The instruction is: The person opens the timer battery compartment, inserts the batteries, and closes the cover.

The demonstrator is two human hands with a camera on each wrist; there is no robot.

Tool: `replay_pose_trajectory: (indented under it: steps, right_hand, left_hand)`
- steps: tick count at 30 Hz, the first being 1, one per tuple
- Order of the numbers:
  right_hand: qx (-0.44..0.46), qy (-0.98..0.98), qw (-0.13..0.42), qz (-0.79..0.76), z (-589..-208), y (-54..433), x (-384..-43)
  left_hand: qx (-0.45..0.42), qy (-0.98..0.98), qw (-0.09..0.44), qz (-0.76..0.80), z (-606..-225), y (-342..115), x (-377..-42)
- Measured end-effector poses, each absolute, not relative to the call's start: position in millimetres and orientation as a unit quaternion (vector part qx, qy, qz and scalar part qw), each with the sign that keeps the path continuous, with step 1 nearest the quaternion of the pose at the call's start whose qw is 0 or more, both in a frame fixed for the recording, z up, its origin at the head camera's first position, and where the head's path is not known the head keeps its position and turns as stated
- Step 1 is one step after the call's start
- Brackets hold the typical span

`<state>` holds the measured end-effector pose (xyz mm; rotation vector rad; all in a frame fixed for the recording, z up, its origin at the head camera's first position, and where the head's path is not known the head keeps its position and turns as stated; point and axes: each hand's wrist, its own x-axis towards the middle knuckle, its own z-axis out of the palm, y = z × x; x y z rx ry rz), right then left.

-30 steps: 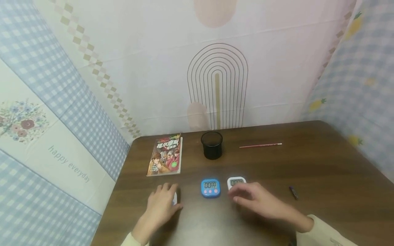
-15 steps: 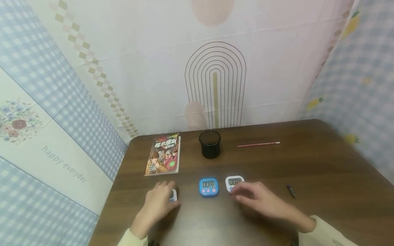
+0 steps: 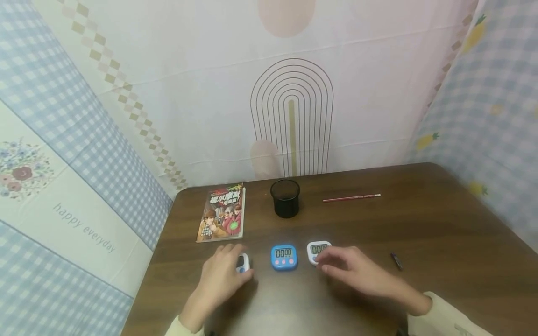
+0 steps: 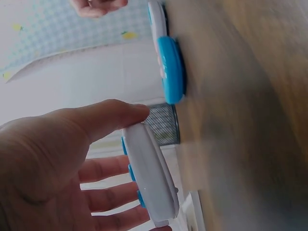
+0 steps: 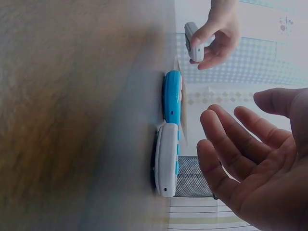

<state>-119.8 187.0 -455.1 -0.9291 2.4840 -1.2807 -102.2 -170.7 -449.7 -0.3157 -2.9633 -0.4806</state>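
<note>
My left hand (image 3: 222, 275) pinches a white digital timer (image 4: 150, 173) by its edges, thumb on one side and fingers on the other. In the left wrist view this timer is clear of the table, its blue buttons facing the palm. A blue timer (image 3: 284, 258) with pink buttons lies face up on the table, between the two hands. Just right of it lies a second white timer (image 3: 314, 250), partly covered in the head view by my right hand (image 3: 357, 271). That hand hovers over it, fingers relaxed and holding nothing, as the right wrist view shows.
A comic-style book (image 3: 222, 213) lies at the back left of the brown table (image 3: 420, 214). Behind the timers stands a black mesh pen holder (image 3: 286, 206). A red pencil (image 3: 351, 198) lies at the back right, and a small dark pen-like item (image 3: 396, 261) farther forward.
My left hand has shifted slightly right with the white timer, and more of its face now shows. The right hand stays nearly still, uncovering a little more of the other white timer.
</note>
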Motion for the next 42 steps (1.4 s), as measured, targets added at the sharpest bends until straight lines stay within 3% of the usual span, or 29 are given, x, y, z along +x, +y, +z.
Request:
replay_pose_trajectory:
  steps: [16, 42]
  right_hand:
    - [-0.318, 0.839, 0.087, -0.432, -453, 181, -123]
    - [-0.347, 0.812, 0.078, -0.463, -449, 162, -123]
  left_hand:
    - [-0.156, -0.958, 0.156, -0.182, -429, -147, -99]
    - [-0.238, -0.909, 0.200, -0.278, -399, -103, -96]
